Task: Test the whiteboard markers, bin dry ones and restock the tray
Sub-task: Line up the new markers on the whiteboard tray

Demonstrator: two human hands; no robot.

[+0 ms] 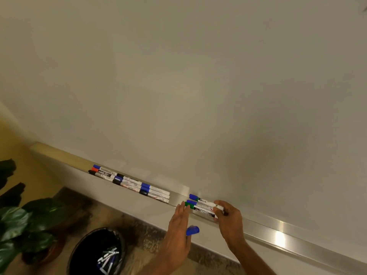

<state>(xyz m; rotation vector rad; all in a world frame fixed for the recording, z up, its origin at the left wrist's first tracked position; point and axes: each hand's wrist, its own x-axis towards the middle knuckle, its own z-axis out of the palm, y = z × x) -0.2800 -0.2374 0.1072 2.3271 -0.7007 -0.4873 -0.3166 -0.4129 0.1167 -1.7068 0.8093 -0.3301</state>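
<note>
right hand (228, 217) pinches the tail ends of a small bunch of white-barrelled markers with blue and green caps (200, 205) lying in the silver metal tray (278, 233) under the white whiteboard (178, 86); their black label reads maybe "camlin", too blurred to be sure. left hand (178, 229) has straight fingers together, tips touching the bunch's green cap (189, 205), a loose blue cap (192, 230) at its thumb. more capped markers (131, 181) lie further left in the tray, others inside the round black bin (79, 251) below.
</note>
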